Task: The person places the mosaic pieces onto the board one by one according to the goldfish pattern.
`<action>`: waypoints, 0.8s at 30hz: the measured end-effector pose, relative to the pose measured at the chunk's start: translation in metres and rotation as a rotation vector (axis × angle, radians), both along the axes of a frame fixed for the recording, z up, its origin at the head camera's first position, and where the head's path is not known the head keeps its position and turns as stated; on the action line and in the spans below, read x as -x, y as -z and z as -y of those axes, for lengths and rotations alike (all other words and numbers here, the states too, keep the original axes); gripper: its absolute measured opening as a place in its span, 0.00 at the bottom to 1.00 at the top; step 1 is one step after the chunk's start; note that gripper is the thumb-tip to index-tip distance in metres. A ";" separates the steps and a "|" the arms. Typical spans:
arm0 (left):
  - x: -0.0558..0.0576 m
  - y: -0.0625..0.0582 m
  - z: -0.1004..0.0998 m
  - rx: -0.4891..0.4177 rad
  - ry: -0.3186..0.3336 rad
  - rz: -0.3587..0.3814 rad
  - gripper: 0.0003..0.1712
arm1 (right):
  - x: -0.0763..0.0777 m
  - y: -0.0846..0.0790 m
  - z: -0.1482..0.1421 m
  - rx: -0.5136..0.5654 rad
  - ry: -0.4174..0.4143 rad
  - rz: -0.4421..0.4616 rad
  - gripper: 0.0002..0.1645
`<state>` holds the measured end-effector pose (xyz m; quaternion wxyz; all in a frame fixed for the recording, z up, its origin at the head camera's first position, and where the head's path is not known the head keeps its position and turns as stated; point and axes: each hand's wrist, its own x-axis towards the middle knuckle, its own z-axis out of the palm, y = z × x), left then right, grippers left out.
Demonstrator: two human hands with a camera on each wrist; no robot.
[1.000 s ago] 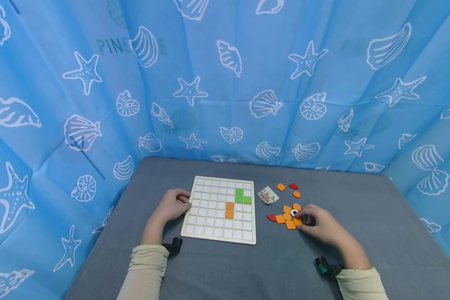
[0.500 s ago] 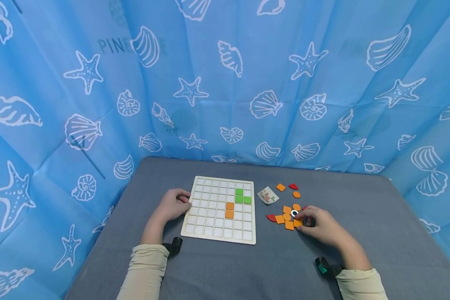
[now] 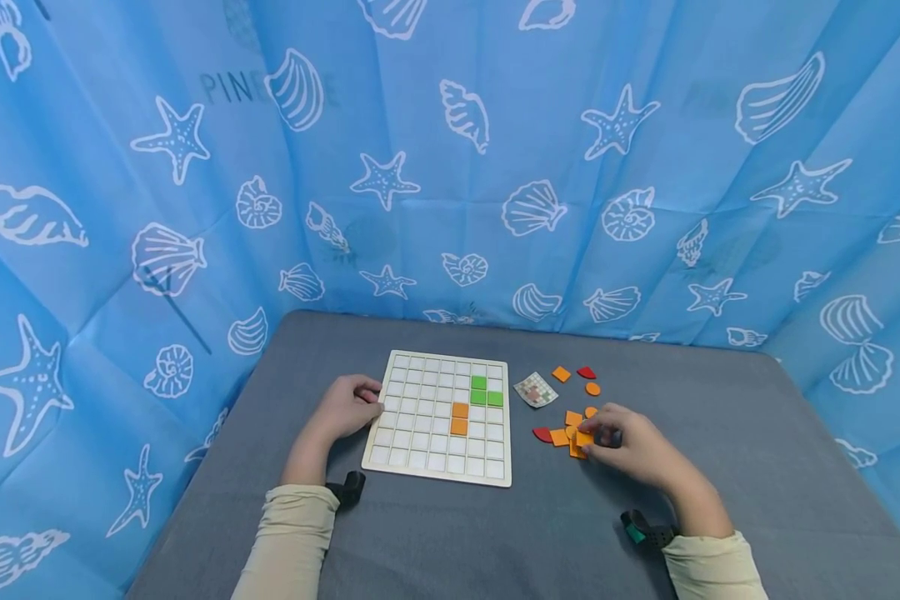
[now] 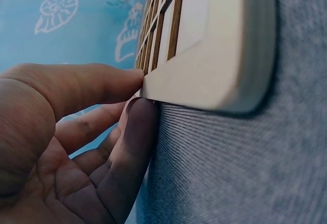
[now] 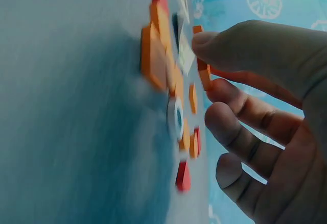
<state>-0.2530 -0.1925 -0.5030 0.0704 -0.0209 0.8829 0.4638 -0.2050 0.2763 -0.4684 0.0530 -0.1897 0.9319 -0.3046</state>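
My left hand [image 3: 345, 408] pinches the left edge of a wooden grid board [image 3: 412, 479]; thumb and fingers meet at its rim [image 4: 199, 86]. Two orange square tiles [image 3: 459, 418] and several green square tiles [image 3: 478, 397] sit in the board's cells. Above a cluster of loose pieces, my right hand [image 3: 637, 442] pinches an orange square tile [image 5: 203, 72] between thumb and fingers, raised off the table. Below it lie orange squares [image 5: 154, 63], orange round pieces [image 3: 591, 412], red wedge pieces [image 3: 543, 435] and a white ring-like piece [image 5: 176, 118] with a dark centre.
A small pattern card [image 3: 536, 390] lies between the board and the pieces. Behind it are an orange square [image 3: 561, 374], a red wedge [image 3: 587, 372] and an orange disc [image 3: 593, 389]. A blue shell-print curtain [image 3: 450, 208] borders the grey table [image 3: 435, 533].
My right hand has picked up an orange square tile from the cluster and shifted slightly left with it. The left hand stays at the board's edge.
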 end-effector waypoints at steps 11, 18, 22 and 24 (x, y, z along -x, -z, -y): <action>0.001 0.001 0.000 0.010 -0.006 0.001 0.21 | 0.018 -0.009 0.068 0.031 -0.119 -0.002 0.12; 0.000 -0.001 0.001 0.011 -0.005 -0.006 0.21 | 0.031 -0.007 0.121 0.024 -0.268 -0.026 0.09; 0.001 0.000 0.001 0.014 -0.005 -0.008 0.20 | 0.032 -0.003 0.142 0.032 -0.323 -0.002 0.09; 0.001 0.000 0.000 0.011 -0.002 -0.010 0.20 | 0.031 -0.001 0.150 0.035 -0.342 0.013 0.09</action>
